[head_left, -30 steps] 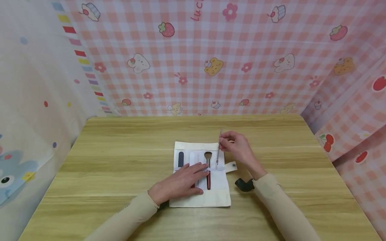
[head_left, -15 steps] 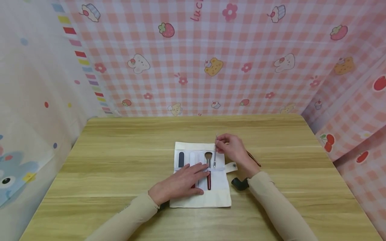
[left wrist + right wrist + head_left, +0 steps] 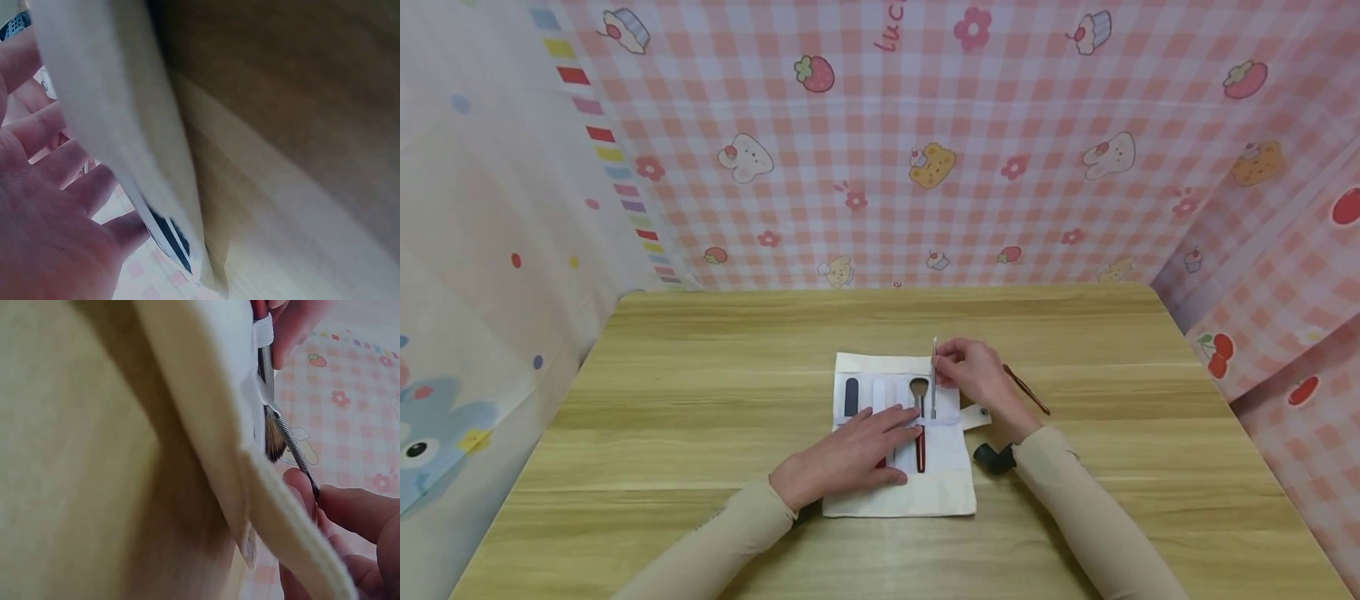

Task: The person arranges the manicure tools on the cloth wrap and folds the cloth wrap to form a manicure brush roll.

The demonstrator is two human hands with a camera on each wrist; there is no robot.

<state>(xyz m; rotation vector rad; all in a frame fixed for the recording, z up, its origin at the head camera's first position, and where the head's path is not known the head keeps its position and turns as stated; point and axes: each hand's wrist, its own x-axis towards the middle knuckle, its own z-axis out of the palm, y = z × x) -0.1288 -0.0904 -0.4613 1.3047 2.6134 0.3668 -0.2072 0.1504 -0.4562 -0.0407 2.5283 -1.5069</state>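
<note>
A white fabric tool roll (image 3: 936, 496) lies spread open on the wooden table. My left hand (image 3: 850, 450) rests flat across it, fingers straight, covering part of the tools. With thumb and fingertips, my right hand (image 3: 973, 371) pinches a slim metal cuticle pusher (image 3: 934, 392) with a knurled handle. It stands over the roll's right side, its lower end at the elastic band (image 3: 265, 331). Just left of it, a brush (image 3: 919, 387) with a dark red handle sits under the band. A black nail file (image 3: 851, 397) and a white strip (image 3: 878, 392) show further left.
A snap tab (image 3: 977, 416) sticks out from the roll's right edge. On the table (image 3: 700, 400), a thin brown stick-like item (image 3: 1027, 390) lies right of my right hand. A black curved piece (image 3: 995, 458) is at my right wrist. Checked cloth (image 3: 880, 208) hangs behind the table.
My right hand has moved slightly left and down with the cuticle pusher, bringing it close beside the brush. The brown item has come into sight. My left hand stays put.
</note>
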